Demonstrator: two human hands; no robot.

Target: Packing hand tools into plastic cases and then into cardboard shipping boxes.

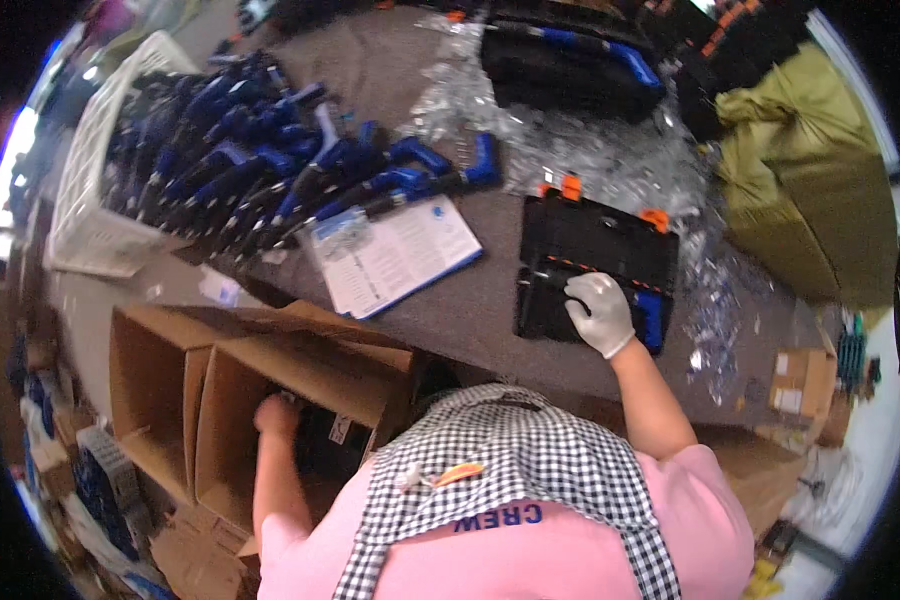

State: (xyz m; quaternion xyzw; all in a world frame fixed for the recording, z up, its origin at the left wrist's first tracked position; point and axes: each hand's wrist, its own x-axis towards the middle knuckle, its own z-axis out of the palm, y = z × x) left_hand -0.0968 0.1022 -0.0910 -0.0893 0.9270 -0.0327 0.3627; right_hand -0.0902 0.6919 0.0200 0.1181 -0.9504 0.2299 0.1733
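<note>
My right hand, in a white glove, is over an open black plastic case with orange latches. Its fingers are curled over a black tool with a blue handle lying in the case; the hand hides part of the tool. My left hand, bare and smeared by motion, is inside an open cardboard box. Beside it in the box is a dark case-like object with a pale label. What the left fingers do does not show.
Many blue-and-black tools spill from a white plastic crate at left. Printed sheets lie on the grey table. Clear plastic wrap and another black case are behind. A yellow-green bag stands at right.
</note>
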